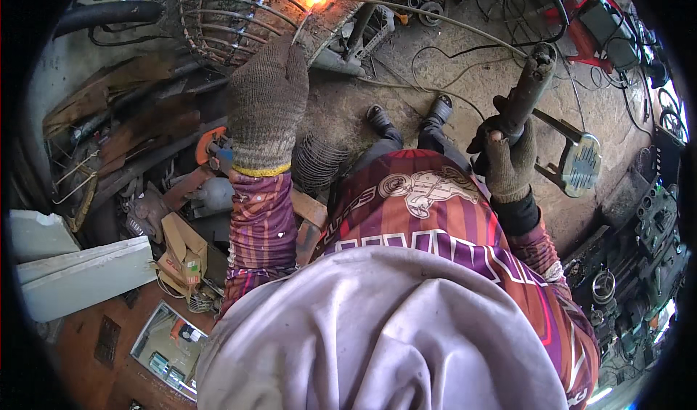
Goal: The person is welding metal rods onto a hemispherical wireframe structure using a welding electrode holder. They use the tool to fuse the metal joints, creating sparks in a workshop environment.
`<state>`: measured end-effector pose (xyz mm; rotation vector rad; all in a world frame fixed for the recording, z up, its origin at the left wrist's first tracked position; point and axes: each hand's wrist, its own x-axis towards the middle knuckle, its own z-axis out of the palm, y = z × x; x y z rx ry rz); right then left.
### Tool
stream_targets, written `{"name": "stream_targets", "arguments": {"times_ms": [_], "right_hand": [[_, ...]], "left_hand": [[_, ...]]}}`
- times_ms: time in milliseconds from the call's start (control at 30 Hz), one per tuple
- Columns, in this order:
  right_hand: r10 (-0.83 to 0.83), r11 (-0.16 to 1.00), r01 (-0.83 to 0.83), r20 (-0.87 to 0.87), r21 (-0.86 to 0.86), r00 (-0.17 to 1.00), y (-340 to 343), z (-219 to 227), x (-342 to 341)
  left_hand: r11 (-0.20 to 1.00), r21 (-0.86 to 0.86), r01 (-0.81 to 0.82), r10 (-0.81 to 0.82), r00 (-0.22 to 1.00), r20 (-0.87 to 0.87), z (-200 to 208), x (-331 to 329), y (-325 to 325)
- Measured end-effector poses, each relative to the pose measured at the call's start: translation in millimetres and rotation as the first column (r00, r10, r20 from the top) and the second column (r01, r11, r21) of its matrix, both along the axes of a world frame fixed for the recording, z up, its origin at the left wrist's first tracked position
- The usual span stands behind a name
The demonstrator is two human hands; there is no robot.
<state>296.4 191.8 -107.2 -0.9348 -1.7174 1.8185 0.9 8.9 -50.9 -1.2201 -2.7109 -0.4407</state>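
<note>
My right hand (508, 159), in a knitted glove, is closed around the handle of a welding electrode holder (524, 94). A long thin welding electrode (435, 23) runs from the holder to the far left, where its tip glows bright orange with sparks. That tip meets a round cage of bent metal rods (218, 26) at the edge of a worktable (341, 29). My left hand (268, 94), also in a knitted glove, is closed beside the cage. A thin rod (300, 27) sticks out past its fingers toward the glowing spot; the fingertips are hidden.
Wire rings (319, 163) lie stacked on the floor left of my feet. An angle grinder (213, 148) and a cardboard box (181, 254) are at left. A metal stool (577, 159) stands at right. Cables (428, 87) cross the floor toward a red crate (584, 39).
</note>
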Motion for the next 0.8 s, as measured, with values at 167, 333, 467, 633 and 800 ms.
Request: {"name": "stream_targets", "arguments": {"times_ms": [167,333,467,633,800], "right_hand": [[0.007,1.000,-0.007,0.017,0.021,1.000,2,-1,1],[0.000,1.000,-0.001,0.030,0.026,1.000,0,1,0],[0.031,0.999,-0.032,0.041,0.031,0.999,1,-5,2],[0.038,0.998,-0.040,0.052,0.040,0.998,0,-7,2],[0.042,0.999,-0.044,0.071,0.032,0.997,1,-5,4]], "left_hand": [[1.000,-0.021,0.019,-0.019,1.000,-0.013,-1,-1,2],[0.999,-0.026,0.030,-0.031,0.999,-0.039,0,0,2],[0.986,-0.153,-0.066,0.075,0.996,0.055,7,4,2],[0.989,-0.138,-0.049,0.054,0.998,0.035,6,3,2],[0.996,-0.082,-0.032,0.035,0.999,0.025,1,4,5]]}}
